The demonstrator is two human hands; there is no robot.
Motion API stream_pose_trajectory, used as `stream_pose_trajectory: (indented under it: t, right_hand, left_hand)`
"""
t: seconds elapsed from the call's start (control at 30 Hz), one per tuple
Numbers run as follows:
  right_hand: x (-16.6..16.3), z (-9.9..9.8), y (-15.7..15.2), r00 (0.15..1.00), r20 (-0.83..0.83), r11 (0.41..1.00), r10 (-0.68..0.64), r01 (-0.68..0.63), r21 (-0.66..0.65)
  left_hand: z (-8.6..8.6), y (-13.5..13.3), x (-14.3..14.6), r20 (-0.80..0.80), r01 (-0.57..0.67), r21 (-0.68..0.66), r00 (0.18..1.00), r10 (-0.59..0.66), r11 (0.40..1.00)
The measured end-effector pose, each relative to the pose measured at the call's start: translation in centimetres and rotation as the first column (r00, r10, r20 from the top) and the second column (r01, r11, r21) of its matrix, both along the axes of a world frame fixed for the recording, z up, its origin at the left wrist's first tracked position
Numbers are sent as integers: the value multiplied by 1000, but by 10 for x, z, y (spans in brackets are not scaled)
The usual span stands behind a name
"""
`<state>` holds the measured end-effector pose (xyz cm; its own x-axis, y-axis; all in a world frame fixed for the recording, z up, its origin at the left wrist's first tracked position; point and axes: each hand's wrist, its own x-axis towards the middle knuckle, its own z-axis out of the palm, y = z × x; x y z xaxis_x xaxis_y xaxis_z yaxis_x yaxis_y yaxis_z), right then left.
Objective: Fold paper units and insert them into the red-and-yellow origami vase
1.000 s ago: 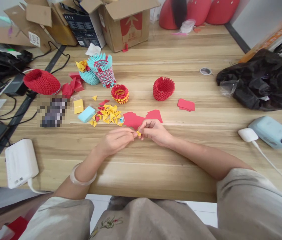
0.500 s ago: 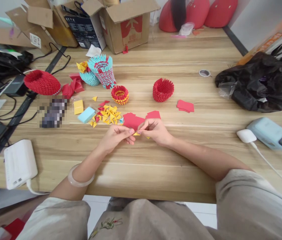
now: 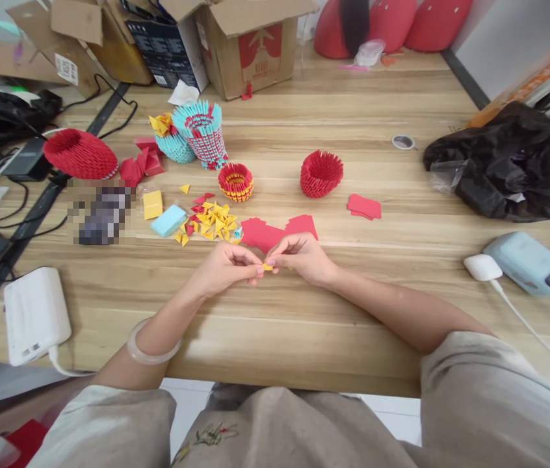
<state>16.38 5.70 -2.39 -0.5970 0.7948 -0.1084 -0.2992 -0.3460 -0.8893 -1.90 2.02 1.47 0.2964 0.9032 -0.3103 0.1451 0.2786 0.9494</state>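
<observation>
My left hand and my right hand meet low over the wooden table, both pinching a small yellow folded paper piece between their fingertips. Just behind them lie red paper sheets. Left of those is a pile of small yellow and red folded triangles. Further back stand a red-and-yellow paper ring and a red folded paper bowl.
A teal-and-red paper vase, a red paper dome, yellow and blue paper stacks and more red sheets lie around. Cardboard boxes stand at the back, a black bag right, a white device left.
Both hands stay together on the yellow piece; the fingers have shifted a little, working the paper. Nothing else on the table has moved.
</observation>
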Motion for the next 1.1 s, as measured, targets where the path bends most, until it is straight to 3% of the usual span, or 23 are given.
stream_pose_trajectory:
  t: [0.3,0.53,0.8,1.1]
  right_hand:
    - [0,4,-6,999,31,994,-35,32,101]
    - [4,1,-4,997,43,925,-64,43,376]
    - [5,0,-2,987,18,859,-163,133,494]
    - [2,1,-1,989,-12,946,-145,142,293]
  left_hand:
    - [-6,-4,9,-89,-39,136,995,51,990]
    - [-5,-4,10,-104,-191,294,968,230,937]
    - [-7,-3,2,24,-85,285,996,82,955]
    - [-11,-6,5,63,-185,393,983,175,901]
